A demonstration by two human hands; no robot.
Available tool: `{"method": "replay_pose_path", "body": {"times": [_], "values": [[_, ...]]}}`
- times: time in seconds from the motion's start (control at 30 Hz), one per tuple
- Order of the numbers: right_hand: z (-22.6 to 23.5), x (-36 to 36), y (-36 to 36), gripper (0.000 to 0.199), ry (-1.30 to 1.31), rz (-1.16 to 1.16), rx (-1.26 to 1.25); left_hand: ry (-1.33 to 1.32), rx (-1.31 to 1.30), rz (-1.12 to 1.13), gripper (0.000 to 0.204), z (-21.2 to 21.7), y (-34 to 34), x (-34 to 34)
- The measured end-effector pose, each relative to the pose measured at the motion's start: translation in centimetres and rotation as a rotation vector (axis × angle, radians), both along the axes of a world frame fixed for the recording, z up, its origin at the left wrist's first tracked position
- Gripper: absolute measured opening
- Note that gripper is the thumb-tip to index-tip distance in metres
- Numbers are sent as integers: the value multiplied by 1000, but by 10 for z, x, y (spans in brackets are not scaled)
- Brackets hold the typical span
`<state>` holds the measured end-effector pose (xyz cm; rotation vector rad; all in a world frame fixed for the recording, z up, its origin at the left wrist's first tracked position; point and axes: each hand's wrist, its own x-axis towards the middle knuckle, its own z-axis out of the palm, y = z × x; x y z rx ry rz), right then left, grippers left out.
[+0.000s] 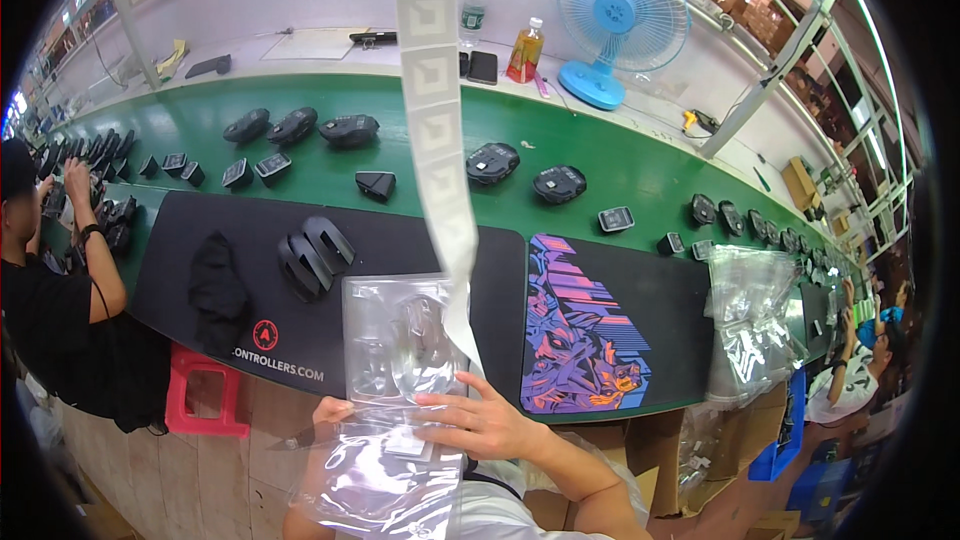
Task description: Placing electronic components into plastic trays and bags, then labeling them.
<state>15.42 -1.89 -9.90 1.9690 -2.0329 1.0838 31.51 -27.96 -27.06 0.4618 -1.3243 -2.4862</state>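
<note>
A clear plastic blister pack [375, 360] lies partly on the black desk mat and hangs over its front edge. My left hand [333, 414] pinches the left side of this plastic. My right hand [490, 424] lies across the pack with fingers stretched out, pressing on it near a small pale square sticker [408, 443]. A long white strip of square labels [435, 130] hangs down from above, and its lower end runs behind the right hand's fingertips. Left of the pack, black curved shells [315, 258] and a black cloth pouch [217, 287] rest on the mat.
Black computer mice [350, 130] and small black blocks [376, 185] line the green bench. Clear plastic packs [750, 320] are stacked right of a patterned mat [590, 340]. A blue fan [610, 30] and bottles [525, 50] stand behind. Co-workers [70, 310] sit on both sides.
</note>
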Motion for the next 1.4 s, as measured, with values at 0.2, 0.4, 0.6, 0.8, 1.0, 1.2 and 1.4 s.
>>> {"method": "replay_pose_path", "body": {"times": [0.2,0.4,0.6,0.8,1.0,1.2,1.4], "values": [[-31,8,14,75,-166,-92,-238,85,-159,3,14,4,13,16],[-19,4,15,79,-339,-202,-32,161,107,-47,17,42,28,-2],[-21,6,15,21,-387,-178,-33,-158,399,-360,60,93,31,-30],[-40,9,18,23,-369,-180,-29,-206,486,-424,47,98,36,-32],[-23,10,17,42,-331,-248,-9,-244,110,-325,41,98,25,-11],[-10,0,21,61,-535,-357,-42,-99,-155,52,32,112,14,20],[1,3,-5,86,-1101,33,-49,114,-231,188,42,125,0,29]]}}
